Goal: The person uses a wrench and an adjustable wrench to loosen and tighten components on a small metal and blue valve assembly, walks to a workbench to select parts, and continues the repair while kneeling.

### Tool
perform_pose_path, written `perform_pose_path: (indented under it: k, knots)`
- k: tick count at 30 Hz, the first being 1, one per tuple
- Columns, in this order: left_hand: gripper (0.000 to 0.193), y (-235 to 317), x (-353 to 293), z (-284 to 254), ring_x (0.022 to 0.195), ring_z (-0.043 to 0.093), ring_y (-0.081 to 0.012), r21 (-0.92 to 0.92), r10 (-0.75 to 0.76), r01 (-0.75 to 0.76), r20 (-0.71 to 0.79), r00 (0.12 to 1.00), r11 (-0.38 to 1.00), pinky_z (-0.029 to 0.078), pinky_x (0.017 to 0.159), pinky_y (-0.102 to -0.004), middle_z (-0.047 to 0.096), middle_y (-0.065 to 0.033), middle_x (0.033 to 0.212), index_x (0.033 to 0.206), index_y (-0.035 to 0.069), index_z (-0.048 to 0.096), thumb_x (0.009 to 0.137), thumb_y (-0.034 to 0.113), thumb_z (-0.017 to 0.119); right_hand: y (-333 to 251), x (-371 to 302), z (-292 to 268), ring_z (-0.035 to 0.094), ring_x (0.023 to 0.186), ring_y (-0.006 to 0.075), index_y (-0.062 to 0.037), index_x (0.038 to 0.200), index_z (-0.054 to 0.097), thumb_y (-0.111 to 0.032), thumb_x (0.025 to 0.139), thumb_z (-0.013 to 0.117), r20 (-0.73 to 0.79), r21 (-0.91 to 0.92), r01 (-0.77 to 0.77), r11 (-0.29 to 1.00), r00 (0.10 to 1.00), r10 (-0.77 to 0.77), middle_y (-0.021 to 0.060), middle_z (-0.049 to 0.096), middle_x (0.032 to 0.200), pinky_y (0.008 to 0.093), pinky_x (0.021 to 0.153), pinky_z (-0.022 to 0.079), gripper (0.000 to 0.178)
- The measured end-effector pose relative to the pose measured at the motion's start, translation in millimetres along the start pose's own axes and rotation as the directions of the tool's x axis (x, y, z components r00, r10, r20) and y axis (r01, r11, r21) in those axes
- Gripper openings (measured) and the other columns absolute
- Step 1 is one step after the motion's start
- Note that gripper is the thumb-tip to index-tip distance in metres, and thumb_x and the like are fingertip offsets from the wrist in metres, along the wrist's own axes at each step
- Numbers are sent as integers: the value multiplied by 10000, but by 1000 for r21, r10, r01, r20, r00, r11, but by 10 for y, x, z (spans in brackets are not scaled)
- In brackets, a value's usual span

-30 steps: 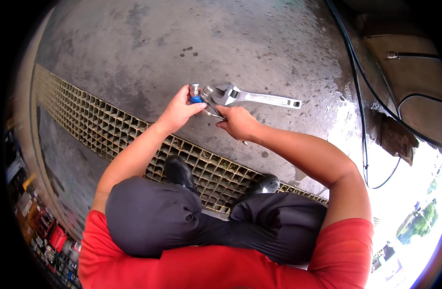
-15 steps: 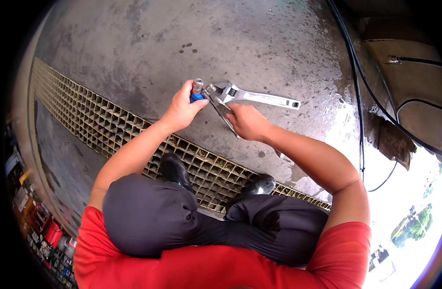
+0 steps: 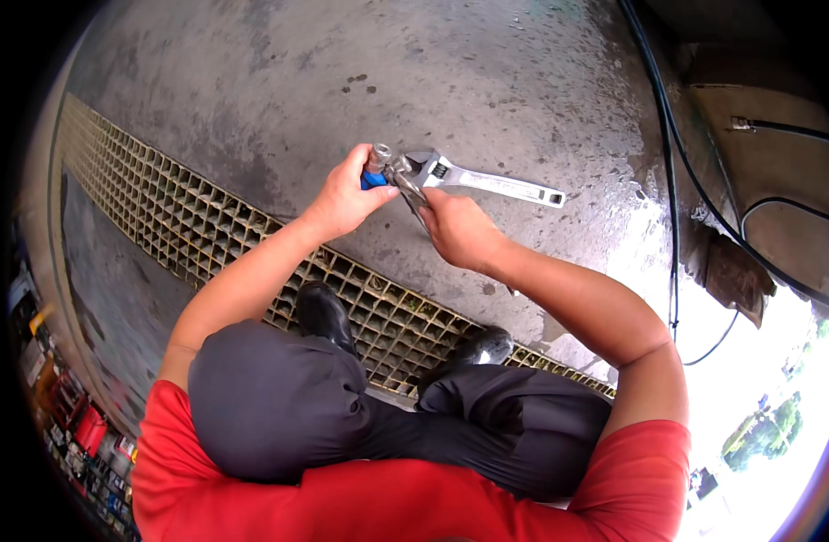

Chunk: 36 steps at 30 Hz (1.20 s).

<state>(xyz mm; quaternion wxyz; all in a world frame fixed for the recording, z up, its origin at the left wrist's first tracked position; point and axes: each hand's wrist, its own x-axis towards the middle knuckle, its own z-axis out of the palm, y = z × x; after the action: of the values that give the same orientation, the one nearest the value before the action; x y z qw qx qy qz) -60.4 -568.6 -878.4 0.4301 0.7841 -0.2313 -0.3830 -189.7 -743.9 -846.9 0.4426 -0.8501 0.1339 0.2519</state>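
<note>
My left hand (image 3: 347, 196) is closed round a metal fitting (image 3: 380, 155) with a blue band, its silver end pointing up past my fingers. In my right hand (image 3: 461, 233) are metal pliers (image 3: 405, 176), gripped by the handles. Their jaws are beside the fitting, close to my left thumb; whether they bite on it I cannot tell. Just beyond the pliers is a large silver adjustable wrench (image 3: 496, 183), its head partly behind them and its handle stretching right over the concrete. Neither hand grips the wrench.
A yellowish floor grating (image 3: 207, 221) crosses under my legs, with my black shoes (image 3: 324, 313) on it. Wet concrete (image 3: 279, 90) spreads ahead. Black hoses (image 3: 665, 135) run down the right side. Assorted items, among them a red box (image 3: 89, 429), crowd the lower left.
My right hand has turned and closed further over the plier handles, hiding most of them. The plier jaws and the fitting have shifted slightly right.
</note>
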Motion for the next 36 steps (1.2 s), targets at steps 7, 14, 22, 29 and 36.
perform_pose_path:
  k: [7,14,22,29,36]
  knots:
    - [476,37,-71,46,945,569,-145,-15,26,-28,-83,996,1000,470,857,-322,618,-61,1017,1158,32,497,782,112,778,52,64,104,623,853,472,13,1038,513,-173,954,507,3,48,74,996,997,-74,295,645,872,554,770,485,205]
    - [477,128,-121,107,938,600,-189,47,1,6,-144,990,999,480,851,-341,624,-92,1014,1144,40,498,766,125,776,8,5,129,628,878,463,37,1054,500,-160,947,513,-9,9,35,999,999,-34,293,644,918,541,784,494,224]
    - [461,158,-70,123,940,616,-191,64,6,7,-189,982,998,488,851,-343,633,-97,1019,1131,43,502,765,119,770,-45,5,-96,628,876,457,45,1007,509,-184,946,526,25,-31,70,997,997,-70,289,646,891,539,783,490,237]
    - [476,102,-75,100,960,619,-208,68,41,-29,-191,981,997,489,866,-348,634,-107,1033,1145,30,483,765,102,761,15,54,19,603,881,471,-4,1040,523,-166,951,519,-10,42,74,996,997,-73,284,634,890,539,763,472,184]
    - [494,174,-136,138,974,635,-247,112,56,-34,-199,978,993,491,874,-367,638,-123,1051,1164,28,466,767,93,753,69,109,221,635,882,453,19,1045,477,-156,962,488,-76,-31,63,998,995,-65,280,629,973,532,777,504,194]
